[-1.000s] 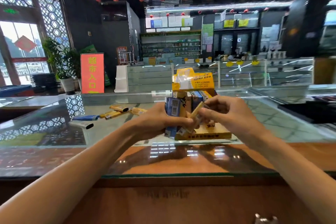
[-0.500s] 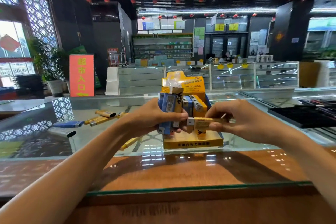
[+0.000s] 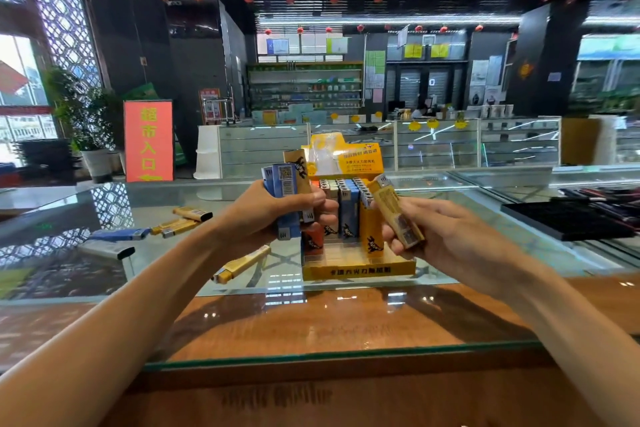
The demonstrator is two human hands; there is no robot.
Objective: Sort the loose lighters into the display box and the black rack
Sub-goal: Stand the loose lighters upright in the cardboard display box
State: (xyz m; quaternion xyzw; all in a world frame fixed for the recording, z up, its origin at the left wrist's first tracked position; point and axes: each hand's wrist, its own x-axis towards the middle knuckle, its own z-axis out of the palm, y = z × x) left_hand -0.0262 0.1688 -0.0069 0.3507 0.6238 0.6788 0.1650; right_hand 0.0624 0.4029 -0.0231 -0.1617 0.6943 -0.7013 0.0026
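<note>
A yellow display box point(image 3: 358, 270) stands on the glass counter, partly filled with upright blue, orange and yellow lighters. My left hand point(image 3: 266, 215) grips a bunch of lighters point(image 3: 289, 191), blue and gold, just left of the box. My right hand point(image 3: 440, 232) holds a single yellow lighter point(image 3: 396, 215), tilted, its metal top near the box's right-hand row. The black rack point(image 3: 568, 220) lies flat at the far right of the counter.
Loose lighters lie on the glass to the left: a yellow one point(image 3: 240, 265) near the box, two yellow ones point(image 3: 183, 220), a blue one point(image 3: 119, 235) and a white one point(image 3: 105, 250). A wooden counter edge point(image 3: 311, 319) runs along the front. Glass showcases stand behind.
My right hand has turned the yellow lighter from lying level to tilted upright and carried it right, beside the box's right row. My left hand has lifted its bunch slightly.
</note>
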